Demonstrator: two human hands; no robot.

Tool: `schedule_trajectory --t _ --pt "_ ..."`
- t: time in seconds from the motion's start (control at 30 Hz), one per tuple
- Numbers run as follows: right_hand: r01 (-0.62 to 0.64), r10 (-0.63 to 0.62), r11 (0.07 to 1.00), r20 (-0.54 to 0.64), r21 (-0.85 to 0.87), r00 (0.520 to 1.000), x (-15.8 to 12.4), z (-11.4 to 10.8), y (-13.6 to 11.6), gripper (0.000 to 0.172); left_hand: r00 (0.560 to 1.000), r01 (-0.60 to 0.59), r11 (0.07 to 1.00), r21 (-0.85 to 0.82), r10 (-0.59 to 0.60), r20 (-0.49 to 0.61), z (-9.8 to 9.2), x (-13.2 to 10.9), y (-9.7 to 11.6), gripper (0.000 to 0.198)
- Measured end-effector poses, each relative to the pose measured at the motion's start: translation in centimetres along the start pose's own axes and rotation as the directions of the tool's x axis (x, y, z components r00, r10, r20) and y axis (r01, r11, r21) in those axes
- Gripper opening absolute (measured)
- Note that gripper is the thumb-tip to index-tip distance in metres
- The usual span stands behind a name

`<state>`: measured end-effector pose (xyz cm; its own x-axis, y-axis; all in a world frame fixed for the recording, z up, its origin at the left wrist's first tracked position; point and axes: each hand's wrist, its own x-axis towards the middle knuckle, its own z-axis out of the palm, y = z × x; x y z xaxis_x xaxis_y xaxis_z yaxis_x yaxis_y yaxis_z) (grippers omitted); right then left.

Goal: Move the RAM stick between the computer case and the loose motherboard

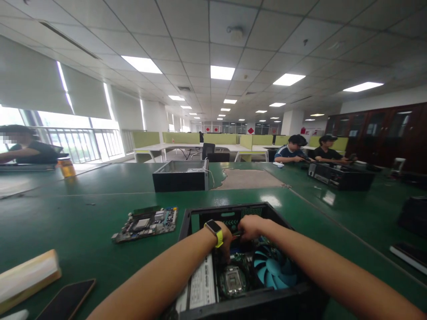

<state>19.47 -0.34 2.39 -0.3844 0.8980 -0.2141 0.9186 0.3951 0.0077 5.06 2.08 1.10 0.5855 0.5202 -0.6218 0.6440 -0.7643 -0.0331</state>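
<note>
A black computer case (247, 306) lies open on the green table, with a motherboard and its metal CPU socket (233, 281) inside. To the right of the socket sits a blue fan (275, 269); a labelled power supply (202, 284) is on the left. My left hand (225, 240), below a watch with a yellow-green strap (215, 232), reaches down into the case; its fingers are mostly hidden. My right hand (250, 226) is closed near the far inner side, its fingers pinched close to my left hand on something small that I cannot make out.
Left of the case lies a loose motherboard (148, 223). A phone (68, 300) and a box (28, 278) are at the near left. Another case (182, 178) stands beyond. Two people sit at the far right by an open case (340, 177); another person is far left.
</note>
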Motion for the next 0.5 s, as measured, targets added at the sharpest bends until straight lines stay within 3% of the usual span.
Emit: schedule_trajectory --t 0.07,0.13,0.2,0.27,0.3,0.33,0.37,0.4,0.43,0.5 --pt "0.005 -0.003 0.998 -0.019 0.067 1.000 -1.0 -1.9 -0.1 0.029 0.997 0.022 1.000 0.010 -0.022 0.072 -0.6 -0.9 0.4 0.036" --pt "0.014 0.004 0.973 -0.077 0.229 0.997 -3.1 -4.0 -0.7 0.042 0.997 0.032 0.999 0.015 -0.033 0.075 -1.5 -2.3 0.4 0.044" --pt "0.095 0.006 0.864 -0.200 0.495 0.980 -6.3 -5.5 -2.1 0.061 1.000 -0.013 0.999 -0.029 0.014 0.007 -2.5 -4.2 -0.5 0.050" --pt "0.286 -0.032 0.719 -0.380 0.634 0.924 -10.0 -5.8 -4.5 0.070 0.975 -0.135 0.982 -0.136 0.108 -0.192 -3.1 -6.6 -2.4 0.049" --pt "0.390 -0.084 0.701 -0.475 0.597 0.876 -11.8 -5.3 -6.0 0.070 0.922 -0.201 0.957 -0.210 0.112 -0.370 -3.1 -7.8 -3.7 0.047" --pt "0.471 -0.159 0.720 -0.539 0.510 0.827 -13.4 -4.5 -7.8 0.067 0.819 -0.239 0.928 -0.284 0.036 -0.572 -2.8 -8.9 -5.2 0.046" --pt "0.528 -0.258 0.757 -0.566 0.385 0.783 -14.5 -3.3 -9.8 0.061 0.655 -0.221 0.899 -0.379 -0.151 -0.741 -2.0 -9.8 -6.8 0.046" --pt "0.552 -0.347 0.800 -0.569 0.236 0.745 -15.3 -1.8 -12.0 0.052 0.415 -0.164 0.851 -0.498 -0.399 -0.818 -1.0 -10.6 -8.5 0.046" --pt "0.547 -0.417 0.833 -0.558 0.081 0.718 -15.6 -0.1 -14.4 0.043 0.297 -0.112 0.813 -0.571 -0.521 -0.800 0.4 -11.1 -10.1 0.049" --pt "0.502 -0.496 0.849 -0.578 -0.164 0.649 -15.0 3.2 -18.9 0.032 0.202 -0.015 0.730 -0.683 -0.667 -0.717 4.1 -11.4 -12.9 0.052"
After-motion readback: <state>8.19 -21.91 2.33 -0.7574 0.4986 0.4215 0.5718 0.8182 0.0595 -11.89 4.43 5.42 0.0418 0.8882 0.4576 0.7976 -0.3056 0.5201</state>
